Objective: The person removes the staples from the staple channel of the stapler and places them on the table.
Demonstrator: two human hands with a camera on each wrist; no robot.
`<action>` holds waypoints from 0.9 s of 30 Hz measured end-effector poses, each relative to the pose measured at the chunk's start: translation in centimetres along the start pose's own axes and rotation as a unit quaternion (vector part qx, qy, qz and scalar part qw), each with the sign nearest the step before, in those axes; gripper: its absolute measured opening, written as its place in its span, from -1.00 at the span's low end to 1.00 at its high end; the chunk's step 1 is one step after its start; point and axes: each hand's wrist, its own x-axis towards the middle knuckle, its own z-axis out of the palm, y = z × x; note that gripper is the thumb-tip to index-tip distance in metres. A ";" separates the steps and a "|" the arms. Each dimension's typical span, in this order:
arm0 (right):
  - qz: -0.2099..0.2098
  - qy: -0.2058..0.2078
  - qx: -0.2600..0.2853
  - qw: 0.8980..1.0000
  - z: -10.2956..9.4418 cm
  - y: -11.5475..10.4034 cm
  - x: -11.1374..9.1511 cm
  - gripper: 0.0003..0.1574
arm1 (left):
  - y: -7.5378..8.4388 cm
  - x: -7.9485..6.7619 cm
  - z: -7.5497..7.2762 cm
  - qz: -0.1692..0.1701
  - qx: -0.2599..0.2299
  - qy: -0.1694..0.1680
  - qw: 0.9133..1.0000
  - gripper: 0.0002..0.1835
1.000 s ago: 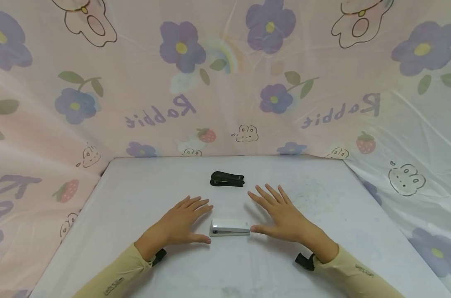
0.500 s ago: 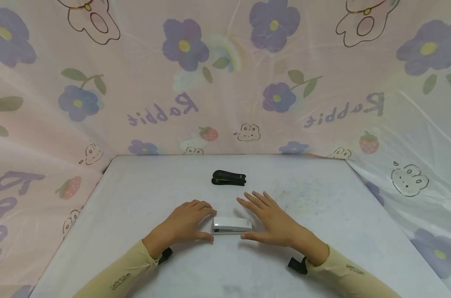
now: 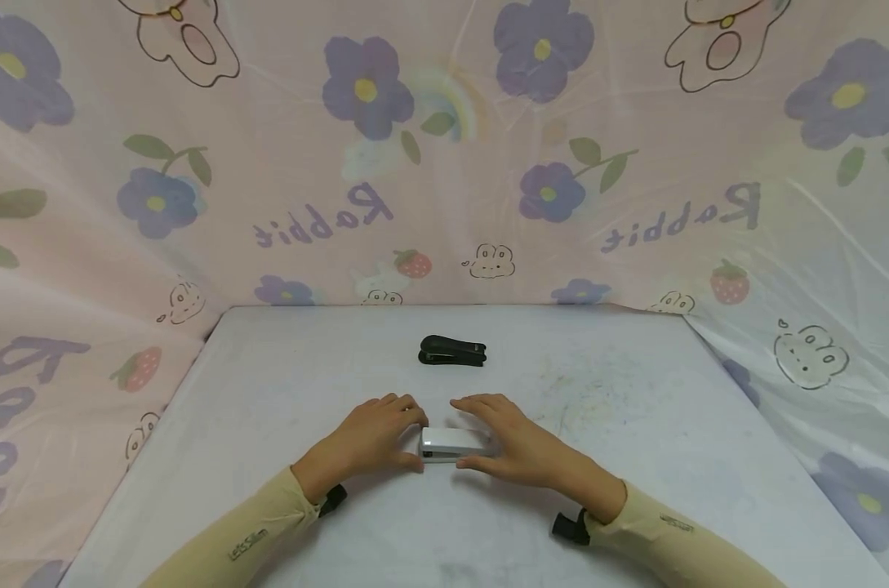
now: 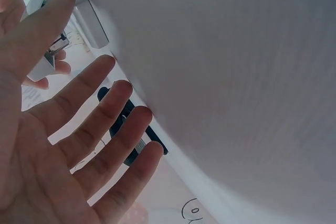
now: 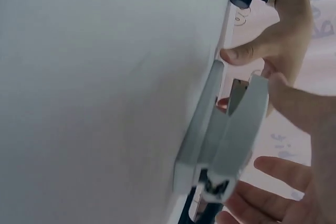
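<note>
A white stapler point(image 3: 451, 442) lies on the table between both hands, its nose toward the left. My left hand point(image 3: 378, 434) is at its left end, thumb in front and fingers behind. In the left wrist view that hand's fingers point(image 4: 126, 140) are extended and spread, holding nothing. My right hand point(image 3: 513, 443) overlaps the stapler's right end, with thumb and fingers apart on either side. From the right wrist, the stapler's body point(image 5: 239, 135) shows its raised top arm, and the right fingers point(image 5: 283, 171) stay loosely extended beside it.
Farther back on the white table point(image 3: 304, 351) rests a black stapler point(image 3: 451, 351). Behind the table hangs a patterned cloth point(image 3: 444, 188) with flowers and rabbits, which also runs down both sides. Each wrist carries a black mount point(image 3: 571, 528).
Both hands have moved inward to the white stapler's ends, the right one farther, now overlapping its right end. Their fingers have bent in somewhat. Both staplers stay in place.
</note>
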 end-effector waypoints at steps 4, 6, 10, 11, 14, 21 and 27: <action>-0.018 0.008 0.015 1.000 0.6 0.0 0.7 -0.15 | 0.1 0.2 0.0 0.009 0.001 0.008 1.000 -0.40; -0.031 0.005 0.027 0.999 0.9 -0.1 1.0 -0.21 | 0.1 0.2 0.1 0.013 0.003 0.009 1.000 -0.42; -0.051 -0.006 0.059 0.997 1.3 -0.2 1.6 -0.30 | 0.1 0.3 0.1 0.019 0.005 0.005 1.000 -0.48; -0.052 -0.009 0.063 0.997 1.4 -0.3 1.8 -0.32 | 0.0 0.4 0.2 0.018 0.004 0.003 1.000 -0.50; -0.052 -0.013 0.075 0.996 1.7 -0.5 2.3 -0.37 | 0.1 0.4 0.2 0.012 -0.009 -0.004 1.000 -0.53; -0.029 -0.028 0.083 0.996 2.2 -0.9 3.3 -0.48 | 0.3 0.5 0.2 0.002 -0.020 -0.011 1.000 -0.55; -0.003 -0.043 0.085 0.995 2.6 -0.9 3.8 -0.54 | 0.6 0.5 0.2 -0.004 -0.003 -0.008 1.000 -0.55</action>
